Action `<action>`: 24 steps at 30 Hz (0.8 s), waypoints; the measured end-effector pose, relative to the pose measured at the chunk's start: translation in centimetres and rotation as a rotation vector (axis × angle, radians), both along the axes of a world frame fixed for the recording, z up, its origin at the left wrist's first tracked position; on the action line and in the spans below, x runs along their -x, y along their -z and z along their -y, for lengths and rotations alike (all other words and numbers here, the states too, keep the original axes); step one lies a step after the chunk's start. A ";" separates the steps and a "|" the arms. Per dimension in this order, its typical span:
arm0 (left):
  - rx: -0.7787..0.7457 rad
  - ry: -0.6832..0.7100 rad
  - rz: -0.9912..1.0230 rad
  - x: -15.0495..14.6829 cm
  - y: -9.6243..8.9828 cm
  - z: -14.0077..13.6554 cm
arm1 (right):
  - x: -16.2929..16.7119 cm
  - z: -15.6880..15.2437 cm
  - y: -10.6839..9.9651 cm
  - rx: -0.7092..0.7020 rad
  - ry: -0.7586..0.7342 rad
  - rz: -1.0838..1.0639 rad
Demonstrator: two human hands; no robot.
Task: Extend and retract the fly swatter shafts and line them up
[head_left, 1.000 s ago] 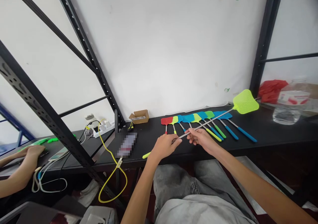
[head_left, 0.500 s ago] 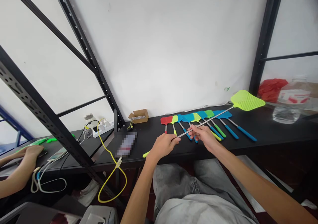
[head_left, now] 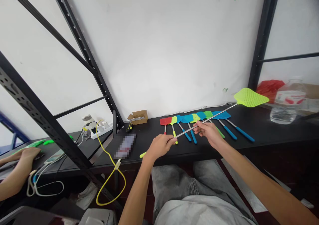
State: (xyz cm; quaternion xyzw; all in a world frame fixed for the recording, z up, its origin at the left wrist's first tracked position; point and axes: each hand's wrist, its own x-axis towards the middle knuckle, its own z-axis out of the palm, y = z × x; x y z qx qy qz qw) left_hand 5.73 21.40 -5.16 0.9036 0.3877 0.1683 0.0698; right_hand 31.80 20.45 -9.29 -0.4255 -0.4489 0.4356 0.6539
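Observation:
A yellow-green fly swatter (head_left: 251, 98) is stretched across my front, its mesh head up at the right and its long metal shaft slanting down to the left. My left hand (head_left: 160, 146) is closed around the lower end, and the handle's tip shows below it. Further up the shaft, my right hand (head_left: 207, 132) pinches the metal between thumb and fingers. Behind both hands lies a row of fly swatters on the black table, among them a red swatter (head_left: 164, 121), a green swatter (head_left: 208, 114) and a blue swatter (head_left: 229, 131). Some of their handles are hidden by my right hand.
At left are a phone (head_left: 125, 146) on a yellow cable (head_left: 109, 150), a small cardboard box (head_left: 138, 117), a cutter (head_left: 129, 127) and a power strip (head_left: 101, 131). A water bottle (head_left: 286, 103) stands right. Black shelf posts (head_left: 82, 58) flank the table. Another person's arms (head_left: 21, 168) work far left.
My right hand has slid a little along the shaft, away from my left hand. The swatter's head has tilted and sits slightly higher and further right. The view has shifted slightly.

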 end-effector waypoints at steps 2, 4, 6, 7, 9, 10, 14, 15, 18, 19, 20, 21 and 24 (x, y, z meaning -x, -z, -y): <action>0.001 0.009 0.005 0.2 0.0 -0.1 | -0.7 -0.2 0.0 -0.001 0.017 -0.002; 0.004 0.025 0.009 0.3 -0.1 -0.3 | -1.3 -0.3 0.1 -0.001 0.033 -0.011; 0.015 0.038 0.008 0.4 -0.1 -0.5 | -1.8 -0.3 0.1 0.002 0.044 -0.023; 0.023 0.043 0.011 0.5 -0.1 -0.5 | -1.9 -0.3 0.0 0.004 0.049 -0.027; 0.037 0.052 0.022 0.6 0.0 -0.6 | -2.1 -0.3 -0.2 0.009 0.060 -0.030; 0.041 0.056 0.030 0.7 0.0 -0.7 | -2.2 -0.2 -0.3 0.012 0.067 -0.029; 0.051 0.064 0.049 1.0 0.1 -0.8 | -2.0 -0.2 -0.4 0.021 0.074 -0.028; 0.056 0.060 0.048 1.0 0.0 -0.8 | -2.0 -0.3 -0.3 0.023 0.072 -0.030; 0.080 0.047 0.051 1.5 -0.2 -0.9 | -2.5 -0.5 -0.1 0.026 0.065 -0.048; 0.088 0.042 0.055 1.7 -0.3 -1.0 | -3.0 -0.6 0.0 0.024 0.071 -0.062; 0.098 0.036 0.060 2.1 -0.4 -1.1 | -3.5 -0.7 0.1 0.021 0.088 -0.080; 0.110 0.028 0.063 2.4 -0.4 -1.2 | -4.2 -0.8 0.2 0.020 0.111 -0.099; 0.153 -0.002 0.064 3.6 -0.5 -1.7 | -6.3 -1.0 0.3 0.027 0.167 -0.140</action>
